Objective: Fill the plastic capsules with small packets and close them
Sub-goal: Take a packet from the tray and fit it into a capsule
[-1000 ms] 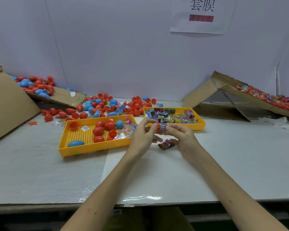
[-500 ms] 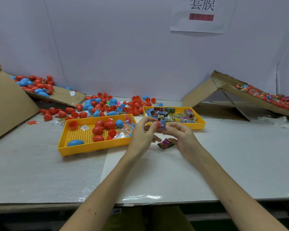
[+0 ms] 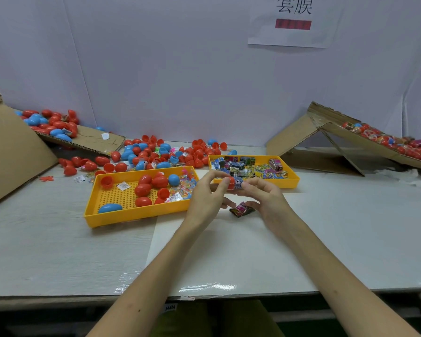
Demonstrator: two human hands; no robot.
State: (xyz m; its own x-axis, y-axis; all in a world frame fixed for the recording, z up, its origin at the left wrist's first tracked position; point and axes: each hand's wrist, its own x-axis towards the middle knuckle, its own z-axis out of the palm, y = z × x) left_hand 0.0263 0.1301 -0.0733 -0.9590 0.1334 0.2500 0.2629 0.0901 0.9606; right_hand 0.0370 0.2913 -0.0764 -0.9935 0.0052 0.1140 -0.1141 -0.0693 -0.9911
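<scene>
My left hand pinches a red capsule half between thumb and fingers. A small printed packet sticks out of that half, and my right hand holds the packet from the right. Both hands meet just in front of the yellow packet tray. A second packet lies on the table under my right palm. The left yellow tray holds several red and blue capsules and clear sachets.
Loose red and blue capsule halves are scattered behind the trays. A cardboard ramp at the back left carries more. Another cardboard ramp at the right carries filled capsules. A large cardboard sheet leans at the far left.
My hands have stayed in place with the capsule half and packet between them; the fingers have only shifted slightly around the packet.
</scene>
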